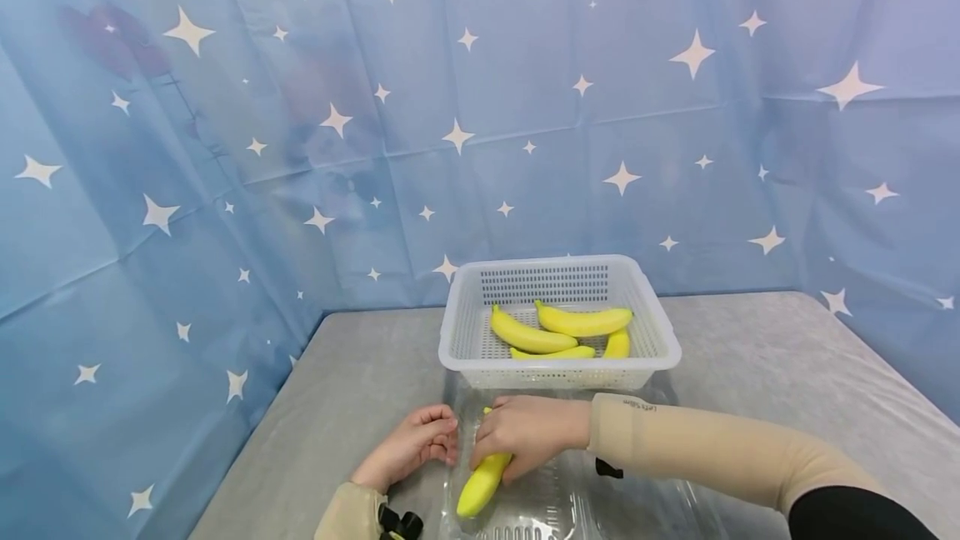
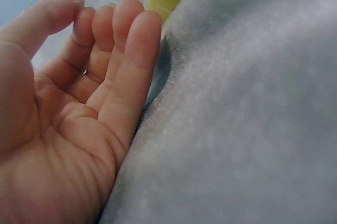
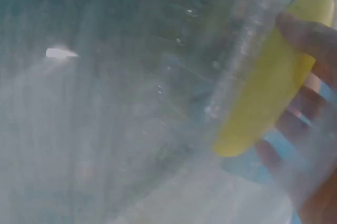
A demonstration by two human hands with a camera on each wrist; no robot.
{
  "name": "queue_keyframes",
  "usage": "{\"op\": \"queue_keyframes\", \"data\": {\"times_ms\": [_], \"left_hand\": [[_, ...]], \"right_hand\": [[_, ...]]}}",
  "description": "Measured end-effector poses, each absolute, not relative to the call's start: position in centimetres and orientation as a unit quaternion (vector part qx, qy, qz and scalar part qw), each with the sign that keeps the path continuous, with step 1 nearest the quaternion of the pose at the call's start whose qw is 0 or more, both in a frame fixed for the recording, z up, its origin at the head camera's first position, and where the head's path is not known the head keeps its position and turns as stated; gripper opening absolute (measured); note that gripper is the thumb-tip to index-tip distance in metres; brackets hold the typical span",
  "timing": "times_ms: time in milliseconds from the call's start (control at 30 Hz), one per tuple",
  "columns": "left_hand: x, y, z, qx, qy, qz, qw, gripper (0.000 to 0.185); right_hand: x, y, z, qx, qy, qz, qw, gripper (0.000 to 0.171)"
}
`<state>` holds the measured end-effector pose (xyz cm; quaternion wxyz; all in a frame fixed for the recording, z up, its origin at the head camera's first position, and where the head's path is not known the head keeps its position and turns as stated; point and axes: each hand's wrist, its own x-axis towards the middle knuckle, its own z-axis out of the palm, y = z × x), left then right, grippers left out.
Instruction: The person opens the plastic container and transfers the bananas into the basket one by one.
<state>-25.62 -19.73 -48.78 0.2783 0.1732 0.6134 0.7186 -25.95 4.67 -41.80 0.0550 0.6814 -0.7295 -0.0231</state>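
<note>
Keep your right hand (image 1: 525, 432) wrapped firmly round the banana (image 1: 483, 482) and lift it straight off the clear plastic tray (image 1: 600, 507), which lies just in front of the white basket (image 1: 558, 373). Your left hand (image 1: 416, 444) lies relaxed, fingers loosely curled and holding nothing, on the bench (image 1: 352, 382) at the tray's edge.

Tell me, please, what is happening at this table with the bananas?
A person's right hand grips a yellow banana that lies on a clear plastic bag on the grey table. The left hand rests open beside it at the bag's edge, holding nothing. Behind them a white basket holds four more bananas.
</note>
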Motion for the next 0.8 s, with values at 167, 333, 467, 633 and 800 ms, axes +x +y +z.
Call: {"op": "queue_keyframes", "data": {"times_ms": [167,333,467,633,800], "left_hand": [[-25.6,-19.8,-48.8,0.171,0.616,0.718,0.277,0.019],[-25.6,-19.8,-48.8,0.171,0.619,0.717,0.272,0.018],[-25.6,-19.8,-48.9,0.171,0.618,0.717,0.273,0.017],[-25.6,-19.7,-48.9,0.169,0.622,0.712,0.277,0.017],[-25.6,-19.8,-48.8,0.173,0.623,0.711,0.277,0.016]], "right_hand": [[-26.0,4.7,-41.2,0.682,-0.728,-0.019,0.064,0.043],[-25.9,4.8,-40.4,0.683,-0.726,-0.014,0.077,0.043],[-25.7,4.8,-40.0,0.682,-0.727,-0.01,0.076,0.043],[-25.7,5.0,-39.8,0.681,-0.73,0.001,0.065,0.043],[-25.7,5.1,-39.4,0.682,-0.729,0.009,0.053,0.042]]}}
